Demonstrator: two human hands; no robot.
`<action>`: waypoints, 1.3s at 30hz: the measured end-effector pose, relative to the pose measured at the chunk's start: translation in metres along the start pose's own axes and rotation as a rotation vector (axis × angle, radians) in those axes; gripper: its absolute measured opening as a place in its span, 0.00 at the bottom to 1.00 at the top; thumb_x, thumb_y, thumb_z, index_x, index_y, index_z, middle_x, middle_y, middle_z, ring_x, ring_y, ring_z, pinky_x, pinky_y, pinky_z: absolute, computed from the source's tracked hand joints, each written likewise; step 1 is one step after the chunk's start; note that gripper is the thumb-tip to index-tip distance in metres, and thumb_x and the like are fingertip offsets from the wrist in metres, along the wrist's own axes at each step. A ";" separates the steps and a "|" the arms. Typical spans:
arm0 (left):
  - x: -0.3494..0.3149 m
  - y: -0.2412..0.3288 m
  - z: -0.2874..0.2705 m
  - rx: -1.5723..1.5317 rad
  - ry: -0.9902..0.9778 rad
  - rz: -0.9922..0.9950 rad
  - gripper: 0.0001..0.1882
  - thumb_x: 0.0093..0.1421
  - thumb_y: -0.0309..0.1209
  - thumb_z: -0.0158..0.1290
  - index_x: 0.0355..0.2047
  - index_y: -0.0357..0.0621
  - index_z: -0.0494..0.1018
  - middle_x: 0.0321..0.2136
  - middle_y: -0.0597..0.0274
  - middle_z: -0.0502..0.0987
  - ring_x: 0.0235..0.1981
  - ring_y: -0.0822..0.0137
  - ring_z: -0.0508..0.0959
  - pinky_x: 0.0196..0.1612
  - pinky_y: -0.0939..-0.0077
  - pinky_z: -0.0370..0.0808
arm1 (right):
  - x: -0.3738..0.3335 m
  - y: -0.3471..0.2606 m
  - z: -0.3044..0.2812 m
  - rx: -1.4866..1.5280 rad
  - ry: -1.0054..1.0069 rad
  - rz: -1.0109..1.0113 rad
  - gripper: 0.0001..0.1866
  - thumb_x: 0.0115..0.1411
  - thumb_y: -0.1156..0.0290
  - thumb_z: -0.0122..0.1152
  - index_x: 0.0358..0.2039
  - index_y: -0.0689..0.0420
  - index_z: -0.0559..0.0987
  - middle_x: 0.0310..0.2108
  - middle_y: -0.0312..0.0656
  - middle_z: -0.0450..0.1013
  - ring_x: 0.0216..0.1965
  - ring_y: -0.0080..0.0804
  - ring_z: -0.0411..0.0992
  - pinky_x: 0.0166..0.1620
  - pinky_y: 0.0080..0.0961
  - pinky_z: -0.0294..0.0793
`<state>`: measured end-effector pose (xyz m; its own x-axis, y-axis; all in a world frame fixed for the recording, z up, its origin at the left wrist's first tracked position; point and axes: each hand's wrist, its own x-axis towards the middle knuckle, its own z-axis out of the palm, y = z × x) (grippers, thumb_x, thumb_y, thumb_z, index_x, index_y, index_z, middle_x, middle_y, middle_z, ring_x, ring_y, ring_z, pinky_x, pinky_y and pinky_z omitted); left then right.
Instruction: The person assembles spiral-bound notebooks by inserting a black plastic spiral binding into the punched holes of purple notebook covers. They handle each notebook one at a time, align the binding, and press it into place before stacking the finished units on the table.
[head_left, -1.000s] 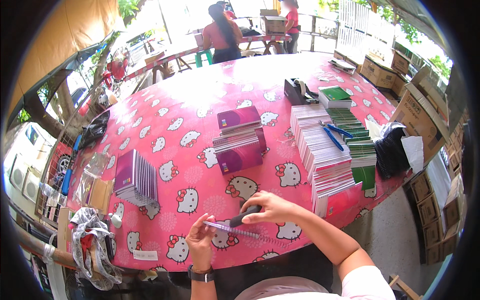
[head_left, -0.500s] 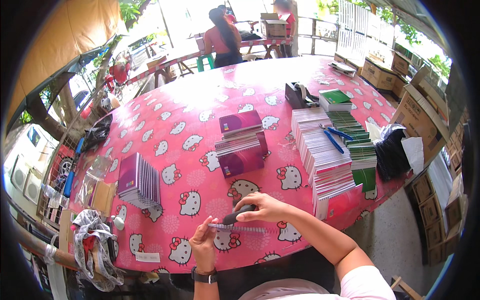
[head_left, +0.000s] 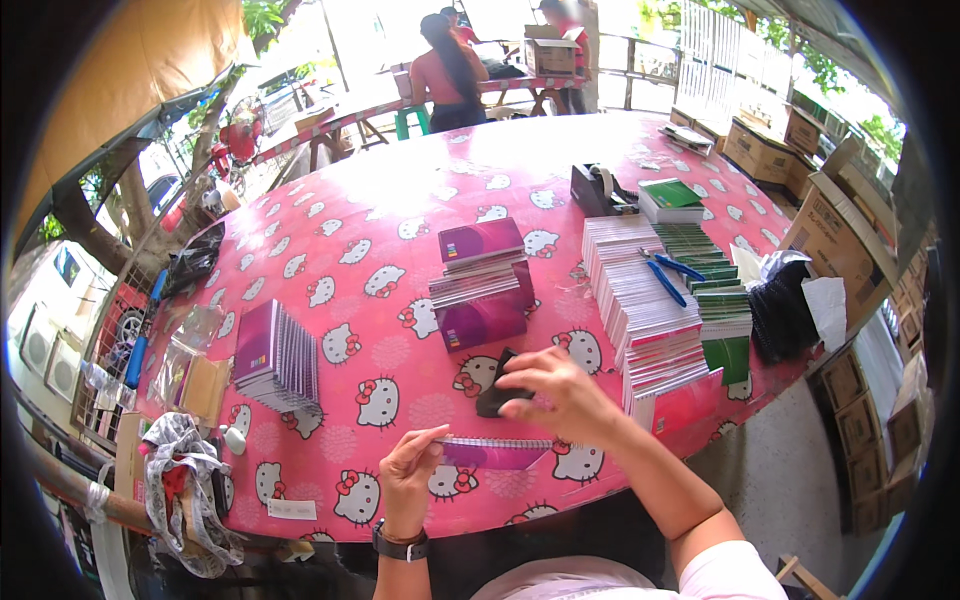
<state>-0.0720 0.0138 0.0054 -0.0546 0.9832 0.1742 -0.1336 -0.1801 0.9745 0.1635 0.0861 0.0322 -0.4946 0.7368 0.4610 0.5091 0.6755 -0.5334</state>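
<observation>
Pinching a purple notebook (head_left: 500,457) above the tabletop (head_left: 385,348)'s near edge, a person's left hand (head_left: 408,468) holds one end; the right hand (head_left: 568,395) spreads loosely beside a black object (head_left: 492,398), contact unclear. Coil (head_left: 495,442) appears threaded along the spine, its end seemingly unfinished, while coil-bound notebooks (head_left: 285,358) stand toward the left edge.

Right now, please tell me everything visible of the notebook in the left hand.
The notebook has a purple cover and a coil binding, wire or plastic, along its far edge; coil seems to extend past the right end. It looks foreshortened, held by its left end in the left hand over the pink tablecloth; contact with the cloth is unclear.
</observation>
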 end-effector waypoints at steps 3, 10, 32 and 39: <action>0.007 0.017 0.025 0.021 -0.009 0.114 0.12 0.57 0.17 0.54 0.42 0.34 0.77 0.30 0.67 0.76 0.33 0.78 0.73 0.37 0.87 0.68 | 0.002 -0.046 0.007 0.324 -0.029 0.006 0.17 0.51 0.69 0.69 0.42 0.56 0.78 0.41 0.43 0.74 0.45 0.38 0.71 0.47 0.32 0.73; 0.007 0.015 0.029 -0.070 0.000 0.133 0.10 0.54 0.15 0.57 0.38 0.35 0.77 0.32 0.64 0.77 0.32 0.77 0.74 0.36 0.85 0.71 | -0.004 -0.059 0.023 0.343 0.133 0.058 0.14 0.54 0.73 0.65 0.41 0.57 0.76 0.34 0.42 0.75 0.36 0.37 0.75 0.37 0.28 0.76; 0.003 0.007 0.022 -0.147 -0.046 0.137 0.11 0.51 0.11 0.58 0.36 0.32 0.77 0.34 0.57 0.78 0.35 0.72 0.78 0.38 0.83 0.75 | -0.015 -0.062 0.031 0.415 0.220 0.097 0.12 0.56 0.74 0.62 0.41 0.59 0.74 0.33 0.46 0.76 0.31 0.40 0.77 0.32 0.28 0.76; 0.004 0.016 0.025 -0.088 -0.050 0.157 0.08 0.50 0.11 0.58 0.31 0.32 0.78 0.33 0.56 0.78 0.35 0.70 0.78 0.38 0.81 0.76 | -0.020 -0.066 0.038 0.530 0.232 0.210 0.12 0.58 0.68 0.63 0.39 0.61 0.75 0.32 0.46 0.76 0.29 0.36 0.76 0.33 0.24 0.76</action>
<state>-0.0491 0.0156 0.0248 -0.0329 0.9428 0.3317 -0.2131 -0.3309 0.9193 0.1135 0.0259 0.0314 -0.2248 0.8800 0.4183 0.1303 0.4526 -0.8821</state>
